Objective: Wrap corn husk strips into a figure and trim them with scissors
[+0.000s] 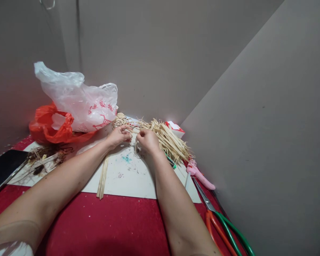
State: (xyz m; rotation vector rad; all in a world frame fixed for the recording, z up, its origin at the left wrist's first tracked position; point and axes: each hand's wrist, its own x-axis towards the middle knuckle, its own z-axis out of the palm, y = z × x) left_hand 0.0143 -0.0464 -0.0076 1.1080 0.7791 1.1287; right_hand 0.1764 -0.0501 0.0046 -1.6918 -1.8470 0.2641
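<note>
Over the white board, both hands work close together on a thin dried straw strand. My left hand pinches it from the left, fingers bent and closed. My right hand is curled, thumb and forefinger pressed together at the strand's other side; a thin loop of it seems to hang below. Just behind and right of my right hand lies a large bundle of flat straw strips. A coil of woven straw sits beyond my left hand. Two loose flat strips lie near my left forearm.
At the back left stand a white plastic bag and a red plastic bag. Dark fibre scraps and a black tablet-like device lie left. Scissors and a pink tool lie right, near the grey wall.
</note>
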